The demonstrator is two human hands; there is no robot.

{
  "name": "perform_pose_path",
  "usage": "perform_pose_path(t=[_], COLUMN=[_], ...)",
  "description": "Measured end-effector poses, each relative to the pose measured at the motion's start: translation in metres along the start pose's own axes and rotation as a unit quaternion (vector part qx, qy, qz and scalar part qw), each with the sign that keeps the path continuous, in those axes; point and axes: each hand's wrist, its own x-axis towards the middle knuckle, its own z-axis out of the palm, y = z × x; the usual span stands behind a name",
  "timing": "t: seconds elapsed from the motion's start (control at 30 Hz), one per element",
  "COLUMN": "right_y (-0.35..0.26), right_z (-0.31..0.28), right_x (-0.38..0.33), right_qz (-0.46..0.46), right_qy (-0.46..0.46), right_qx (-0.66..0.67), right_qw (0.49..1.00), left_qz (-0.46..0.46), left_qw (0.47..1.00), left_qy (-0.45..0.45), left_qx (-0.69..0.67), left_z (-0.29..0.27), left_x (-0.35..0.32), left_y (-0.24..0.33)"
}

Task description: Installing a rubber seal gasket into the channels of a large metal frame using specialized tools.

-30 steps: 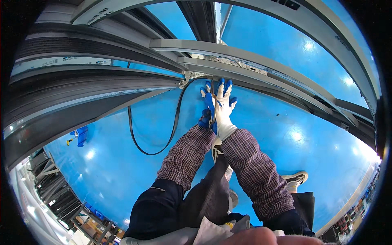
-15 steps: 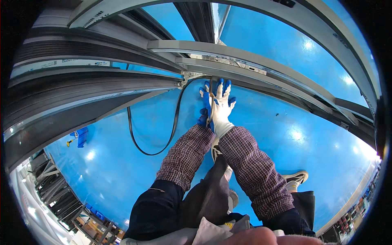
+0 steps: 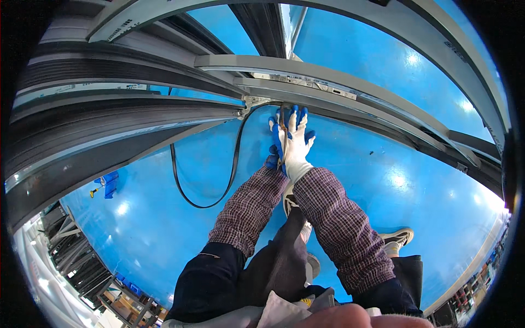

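Note:
Both my hands wear white gloves with blue coating, and they meet close together at the lower rail of a grey metal frame (image 3: 328, 90). My right hand (image 3: 297, 146) shows its white back, with blue-tipped fingers stretched and spread toward the rail. Beside and partly under it is my left hand (image 3: 273, 157); its fingers are mostly hidden. A thin dark flexible strip (image 3: 237, 147) loops over the floor, reaches the frame's corner bracket (image 3: 256, 101) and runs down between my hands. Whether either hand grips it is hard to see.
Long dark grey profiles (image 3: 126, 109) stretch away at the left. A blue object with a yellow-and-black tool (image 3: 106, 185) lies on the blue floor (image 3: 339, 158) at the left. Racks with stacked bars (image 3: 74, 249) stand at the lower left. My shoe (image 3: 397, 236) is at the right.
My hands stay at the same spot by the rail, with only slight shifts of the fingers. The strip and frame look almost unchanged.

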Motion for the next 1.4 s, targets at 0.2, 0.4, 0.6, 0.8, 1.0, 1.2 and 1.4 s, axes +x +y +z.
perform_pose_path(t=[0.2,0.4,0.6,0.8,1.0,1.2,1.4], right_y=[0.031,0.062,0.105,0.142,0.155,0.145,0.138], right_z=[-0.047,-0.080,-0.092,-0.136,-0.173,-0.180,-0.180], right_x=[-0.022,-0.064,-0.103,-0.117,-0.114,-0.116,-0.121], right_qz=[0.126,0.075,-0.149,-0.153,-0.102,-0.142,-0.175], right_qy=[-0.264,-0.287,-0.248,-0.304,-0.427,-0.408,-0.360], right_qx=[0.480,0.564,0.463,0.418,0.329,0.291,0.271], right_qw=[0.827,0.771,0.838,0.842,0.836,0.854,0.875], left_qz=[-0.056,-0.003,-0.071,-0.064,-0.115,-0.115,-0.134], left_qw=[0.938,0.951,0.883,0.681,0.665,0.717,0.680], left_qy=[0.180,0.268,-0.253,-0.350,-0.422,-0.420,-0.412], left_qx=[-0.292,-0.154,-0.388,-0.640,-0.606,-0.544,-0.591], left_z=[-0.028,-0.143,-0.182,-0.181,-0.180,-0.174,-0.176], left_x=[-0.050,-0.007,-0.001,-0.036,-0.047,-0.054,-0.054], left_y=[-0.047,-0.044,-0.047,-0.038,-0.019,-0.017,-0.013])
